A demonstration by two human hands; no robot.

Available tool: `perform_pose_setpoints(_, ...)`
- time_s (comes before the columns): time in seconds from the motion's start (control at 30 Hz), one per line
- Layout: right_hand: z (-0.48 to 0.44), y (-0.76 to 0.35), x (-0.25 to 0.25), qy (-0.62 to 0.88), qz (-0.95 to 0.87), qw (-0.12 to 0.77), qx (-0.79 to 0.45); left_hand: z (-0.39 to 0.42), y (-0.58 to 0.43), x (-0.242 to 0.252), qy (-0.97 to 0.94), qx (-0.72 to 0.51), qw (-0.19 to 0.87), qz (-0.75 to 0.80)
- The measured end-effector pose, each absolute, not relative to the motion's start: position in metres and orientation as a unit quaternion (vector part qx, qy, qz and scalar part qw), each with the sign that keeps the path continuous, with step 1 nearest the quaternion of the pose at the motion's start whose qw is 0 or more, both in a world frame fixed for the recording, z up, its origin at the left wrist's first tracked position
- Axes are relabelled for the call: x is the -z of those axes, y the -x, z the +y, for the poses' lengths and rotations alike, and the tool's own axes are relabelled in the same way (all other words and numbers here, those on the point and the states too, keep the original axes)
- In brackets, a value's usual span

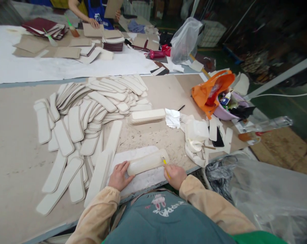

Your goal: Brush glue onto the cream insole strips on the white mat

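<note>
A cream-coloured strip [145, 163] with rounded ends lies on a white sheet [145, 178] at the table's near edge. My left hand [120, 175] grips its left end, thumb and fingers against the two sides. In my right hand [175, 175] is a brush with a yellow handle [166, 167], its tip touching the strip near the right end. Behind this strip stands a neat stack of similar strips [148, 116]. To the right sits a white tub [197, 130], with white paste and a brown stick [208, 147] beside it.
Many loose strips [64, 139] are heaped on the left. A crumpled white cloth [172, 118], an orange bag [206, 93] and a lilac basin [226, 113] stand to the right. Across the table a person in a blue apron [98, 15] handles brown boards [93, 30]. Plastic sheeting [265, 189] hangs at near right.
</note>
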State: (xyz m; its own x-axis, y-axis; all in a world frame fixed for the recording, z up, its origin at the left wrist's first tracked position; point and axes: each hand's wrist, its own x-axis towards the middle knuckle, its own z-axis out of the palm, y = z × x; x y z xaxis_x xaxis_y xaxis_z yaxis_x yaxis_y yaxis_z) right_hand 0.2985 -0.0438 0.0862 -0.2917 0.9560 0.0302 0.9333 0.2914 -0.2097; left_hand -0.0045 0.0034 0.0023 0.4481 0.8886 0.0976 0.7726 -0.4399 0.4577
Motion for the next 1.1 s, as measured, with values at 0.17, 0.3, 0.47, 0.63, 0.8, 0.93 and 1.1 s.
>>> perform_pose_setpoints(0.17,-0.043,-0.276,-0.093,0.507,-0.847,0.121,-0.108,0.003,0.005,-0.002,-0.833,-0.163,0.177,0.498)
perform_pose_setpoints(0.3,-0.040,-0.297,-0.101,0.593,-0.794,0.118,-0.060,0.003,0.005,-0.001,-0.831,-0.169,0.175,0.500)
perform_pose_setpoints(0.47,-0.043,-0.297,-0.095,0.571,-0.817,0.068,-0.037,0.003,0.005,-0.002,-0.831,-0.160,0.176,0.503)
perform_pose_setpoints(0.63,-0.040,-0.287,-0.098,0.546,-0.830,0.104,-0.059,0.003,0.004,-0.005,-0.828,-0.150,0.179,0.511)
perform_pose_setpoints(0.8,-0.028,-0.303,-0.094,0.611,-0.789,0.065,0.006,0.003,0.004,-0.004,-0.829,-0.149,0.181,0.508)
perform_pose_setpoints(0.93,-0.031,-0.285,-0.086,0.527,-0.841,0.098,-0.074,0.003,0.004,-0.004,-0.826,-0.151,0.183,0.511)
perform_pose_setpoints(1.1,-0.036,-0.255,-0.087,0.466,-0.794,0.266,-0.285,0.001,0.001,-0.014,-0.819,-0.139,0.201,0.519)
